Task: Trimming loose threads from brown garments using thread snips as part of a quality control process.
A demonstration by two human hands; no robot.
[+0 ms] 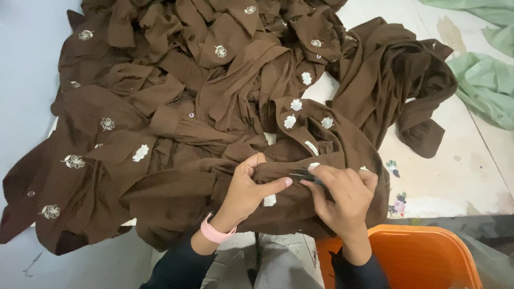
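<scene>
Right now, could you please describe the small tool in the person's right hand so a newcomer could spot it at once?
Start at the big heap of brown garments on the table, then drop to its near edge, where both hands pinch a fold. The tool is the thin dark metal piece in the right hand, the only hard, shiny thing amid soft cloth.

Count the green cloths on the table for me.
2. The upper cloth lies at the top right corner of the view; the lower cloth sits below it at the right edge. They may join out of frame, and the brown heap could hide more.
</scene>
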